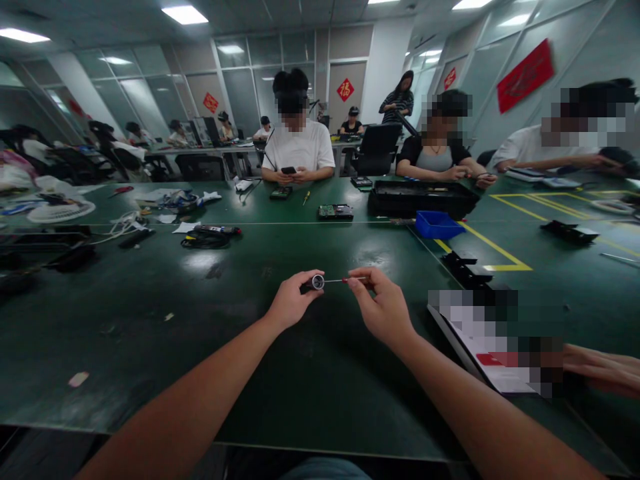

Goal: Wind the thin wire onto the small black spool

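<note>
Dark cylinder (316, 283), head view: it is held above the green worktop (240, 380), to the left of the blue bin (439, 227) and nearer the wearer, its bright ringed end showing. The left hand (297, 300) has its grip clamped on the cylinder, fingers and thumb closed about its side. The right hand (383, 307), also left of the blue bin and on its near side, has its grip closed on a thin screwdriver (345, 281) with a red portion; the shaft points level toward the cylinder's rim, though whether the tip touches cannot be told. Just beyond the blue bin lies a long black tray (424, 200); left of the bin rests a circuit-board unit (335, 212), and farther left a coil of black cable (205, 238). On the bin's near side stand black brackets (470, 268), and nearer still a white booklet (467, 340), partly pixelated, with a co-worker's hand (600, 365) to its right. Beyond the bin and to its left, a person in a white shirt (303, 148) holds a dark handheld device (289, 171).
</note>
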Demonstrator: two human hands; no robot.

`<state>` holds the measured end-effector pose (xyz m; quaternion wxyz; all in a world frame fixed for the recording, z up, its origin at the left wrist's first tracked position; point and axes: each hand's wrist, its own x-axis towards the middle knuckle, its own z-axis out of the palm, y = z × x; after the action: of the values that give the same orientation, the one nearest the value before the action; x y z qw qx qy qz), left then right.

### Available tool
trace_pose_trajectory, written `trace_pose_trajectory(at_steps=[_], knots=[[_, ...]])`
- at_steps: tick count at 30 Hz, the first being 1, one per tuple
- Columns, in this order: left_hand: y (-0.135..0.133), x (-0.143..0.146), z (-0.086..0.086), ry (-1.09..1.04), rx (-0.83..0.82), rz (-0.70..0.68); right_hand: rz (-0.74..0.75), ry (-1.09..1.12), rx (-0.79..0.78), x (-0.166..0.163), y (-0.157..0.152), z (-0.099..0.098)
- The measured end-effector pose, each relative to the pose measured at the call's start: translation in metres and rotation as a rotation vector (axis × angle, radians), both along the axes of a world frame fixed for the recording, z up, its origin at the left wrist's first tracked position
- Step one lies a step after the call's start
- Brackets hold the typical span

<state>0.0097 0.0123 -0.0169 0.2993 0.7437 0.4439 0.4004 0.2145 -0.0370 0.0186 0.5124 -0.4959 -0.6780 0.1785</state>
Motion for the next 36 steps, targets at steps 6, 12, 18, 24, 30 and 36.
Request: trace_pose_trajectory(at_steps=[6, 12, 18, 24, 30, 36], knots=[[-0.001, -0.001, 0.001, -0.010, -0.010, -0.008, 0.055, 0.006, -0.031, 0.000, -0.002, 0.000], [-0.002, 0.000, 0.003, 0.016, 0.007, -0.009, 0.025, 0.032, -0.114, -0.001, -0.002, 0.001], [-0.004, 0.000, 0.007, 0.031, -0.007, -0.016, -0.010, -0.028, -0.132, -0.001, -0.001, -0.001], [-0.004, 0.001, 0.007, 0.066, 0.016, -0.009, 0.018, 0.040, -0.131, 0.000, 0.000, -0.007], [-0.006, 0.002, 0.007, 0.089, 0.036, -0.040, -0.015, 0.309, -0.108, -0.002, 0.002, -0.010], [-0.007, 0.002, 0.008, 0.066, 0.069, -0.046, 0.040, 0.569, -0.177, -0.002, 0.013, -0.014]])
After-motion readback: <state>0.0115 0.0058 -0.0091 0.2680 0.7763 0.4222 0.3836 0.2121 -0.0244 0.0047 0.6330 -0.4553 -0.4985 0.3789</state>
